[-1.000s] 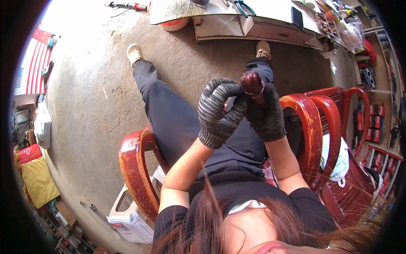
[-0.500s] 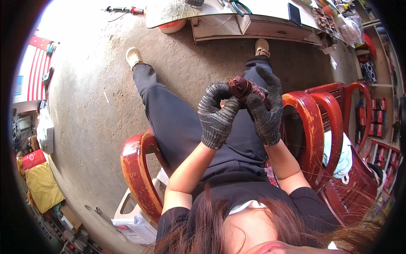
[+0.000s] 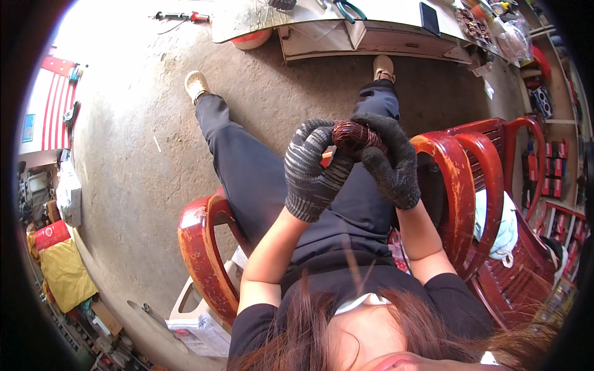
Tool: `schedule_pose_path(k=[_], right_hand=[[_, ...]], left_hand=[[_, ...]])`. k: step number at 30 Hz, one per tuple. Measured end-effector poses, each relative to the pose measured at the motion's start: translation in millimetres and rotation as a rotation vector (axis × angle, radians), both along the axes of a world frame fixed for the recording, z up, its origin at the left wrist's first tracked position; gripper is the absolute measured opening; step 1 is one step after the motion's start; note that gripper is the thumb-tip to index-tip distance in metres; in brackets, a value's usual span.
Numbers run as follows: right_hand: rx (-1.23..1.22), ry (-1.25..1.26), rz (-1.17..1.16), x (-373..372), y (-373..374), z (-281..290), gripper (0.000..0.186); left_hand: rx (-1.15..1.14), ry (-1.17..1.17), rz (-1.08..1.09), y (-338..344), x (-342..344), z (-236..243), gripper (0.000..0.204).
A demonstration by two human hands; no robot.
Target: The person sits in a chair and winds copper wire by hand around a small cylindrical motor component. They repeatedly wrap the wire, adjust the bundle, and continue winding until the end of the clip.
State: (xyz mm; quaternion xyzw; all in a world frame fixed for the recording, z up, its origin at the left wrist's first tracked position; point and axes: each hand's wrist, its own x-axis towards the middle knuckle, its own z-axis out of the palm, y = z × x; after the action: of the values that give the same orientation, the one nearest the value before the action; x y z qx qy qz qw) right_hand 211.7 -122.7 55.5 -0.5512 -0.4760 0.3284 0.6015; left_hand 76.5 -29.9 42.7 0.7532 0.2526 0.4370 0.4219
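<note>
Above my lap, both hands in grey knitted gloves hold a round bundle of dark reddish-brown wire, which looks like a wound wire coil. My left hand, in a streaked glove, grips its left side with the thumb below. On the other side my right hand curls its fingers over the far edge, thumb pressing from the near side. Gloved fingers hide part of the bundle, and whether it has a core I cannot tell. A small patch of orange shows between my left thumb and fingers.
A white-topped table ahead bears green-handled pliers, a dark phone and plastic bags. Red wooden chair arms flank me. A red-handled tool lies at the far left. Shelves line the right side.
My right hand's fingers have folded down from raised to wrap over the wire bundle. The bundle has turned and sits slightly lower. My left hand has shifted slightly to the left.
</note>
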Motion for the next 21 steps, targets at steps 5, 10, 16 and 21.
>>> schedule_pose_path(k=[5,10,16,21], right_hand=[[0.012,0.148,-0.065,-9.1,2.6,-0.6,0.037],[-0.077,0.322,-0.200,-19.5,5.2,-4.6,0.041],[-0.109,0.361,-0.149,-20.3,3.7,5.4,0.047],[-0.014,0.608,-0.198,-30.9,14.0,9.4,0.043]], left_hand=[[0.111,0.009,0.073,-5.6,2.8,-7.6,0.029],[0.353,0.062,0.083,-0.1,3.7,-6.0,0.023],[0.372,0.095,0.033,2.1,-0.9,2.2,0.024],[0.147,-0.043,0.062,-6.5,1.8,1.0,0.022]])
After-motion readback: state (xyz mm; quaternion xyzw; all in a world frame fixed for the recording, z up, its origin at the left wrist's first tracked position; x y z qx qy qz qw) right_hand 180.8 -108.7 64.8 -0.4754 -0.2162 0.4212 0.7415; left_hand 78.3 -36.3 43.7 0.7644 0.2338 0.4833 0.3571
